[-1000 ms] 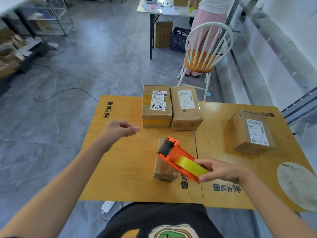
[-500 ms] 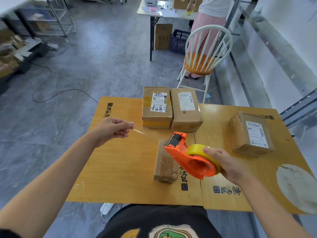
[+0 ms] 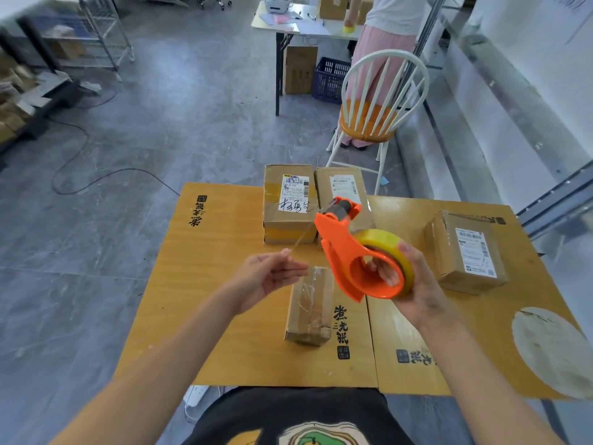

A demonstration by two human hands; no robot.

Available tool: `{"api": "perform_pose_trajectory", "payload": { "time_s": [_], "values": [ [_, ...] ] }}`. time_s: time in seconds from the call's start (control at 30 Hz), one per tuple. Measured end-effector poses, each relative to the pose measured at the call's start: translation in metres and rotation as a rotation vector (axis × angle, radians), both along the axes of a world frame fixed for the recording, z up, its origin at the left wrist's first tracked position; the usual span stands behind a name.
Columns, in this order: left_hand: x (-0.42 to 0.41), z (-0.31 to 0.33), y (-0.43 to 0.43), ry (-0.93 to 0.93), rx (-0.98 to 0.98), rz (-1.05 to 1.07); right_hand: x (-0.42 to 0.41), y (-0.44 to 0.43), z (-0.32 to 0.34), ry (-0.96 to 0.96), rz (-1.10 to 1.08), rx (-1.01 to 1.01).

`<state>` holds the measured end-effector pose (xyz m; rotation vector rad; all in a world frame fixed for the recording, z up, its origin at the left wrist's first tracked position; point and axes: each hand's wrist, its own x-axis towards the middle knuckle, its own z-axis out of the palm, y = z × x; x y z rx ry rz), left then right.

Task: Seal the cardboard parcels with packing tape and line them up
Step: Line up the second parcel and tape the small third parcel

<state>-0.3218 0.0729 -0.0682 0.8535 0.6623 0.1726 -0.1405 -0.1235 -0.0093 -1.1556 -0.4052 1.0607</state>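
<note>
My right hand (image 3: 414, 284) grips an orange tape dispenser (image 3: 349, 255) loaded with a yellowish tape roll (image 3: 390, 242), held up above the table. A clear strip of tape (image 3: 305, 234) runs from the dispenser's front down to my left hand (image 3: 269, 277), whose fingertips pinch its free end. Just below and between my hands a small taped parcel (image 3: 309, 305) lies on the wooden table (image 3: 221, 284). Two labelled parcels (image 3: 288, 203) (image 3: 343, 187) sit side by side at the far edge. Another labelled parcel (image 3: 465, 252) sits at the right.
A white chair with an orange seat (image 3: 378, 101) stands just beyond the table. Behind it a person in pink trousers (image 3: 385, 46) stands at a second table (image 3: 288, 24). Shelving with boxes (image 3: 38, 65) lines the far left. A cable (image 3: 96, 175) crosses the grey floor.
My right hand lifted the dispenser up off the small parcel and tilted its side toward me. My left hand came right and nearer, keeping the tape end pinched.
</note>
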Motion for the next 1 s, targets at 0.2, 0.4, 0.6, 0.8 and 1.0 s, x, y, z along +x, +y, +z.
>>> {"api": "perform_pose_trajectory", "payload": {
  "time_s": [0.2, 0.4, 0.6, 0.8, 1.0],
  "values": [
    [0.029, -0.003, -0.060, -0.110, -0.321, 0.177, -0.014, 0.021, 0.001, -0.059, -0.180, -0.107],
    [0.038, 0.002, -0.073, -0.175, -0.493, 0.308, -0.025, 0.037, -0.001, -0.110, -0.370, -0.193],
    [0.038, 0.026, -0.099, -0.192, -0.479, 0.246, -0.015, 0.059, 0.007, 0.001, -0.547, -0.188],
    [0.027, 0.028, -0.086, -0.145, -0.320, 0.164, 0.012, 0.037, -0.007, -0.421, -0.489, -0.361],
    [0.012, 0.015, -0.087, -0.074, -0.216, 0.118, 0.026, -0.011, -0.075, -1.017, -0.300, -0.701]
  ]
}}
